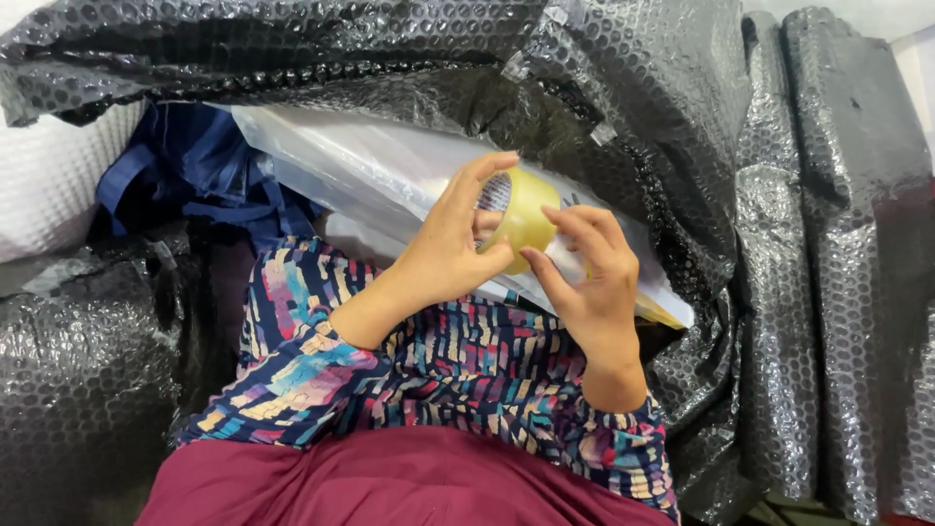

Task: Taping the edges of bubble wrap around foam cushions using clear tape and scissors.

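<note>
A roll of yellowish packing tape (523, 216) is held up in front of me between both hands. My left hand (450, 242) grips the roll from the left, fingers curled over its top and thumb under it. My right hand (584, 278) touches the roll's lower right side, with thumb and index finger pinched at its surface. Behind the roll lies a flat clear plastic bag (370, 166) with a white sheet inside. Both sleeves (429, 370) are multicoloured and patterned.
Black bubble wrap (633, 88) covers the top, left and right of the view, with rolled lengths (847, 244) at the right. A dark blue fabric bag (200, 170) sits at upper left beside white bubble wrap (49, 185). Maroon cloth (370, 482) lies over my lap.
</note>
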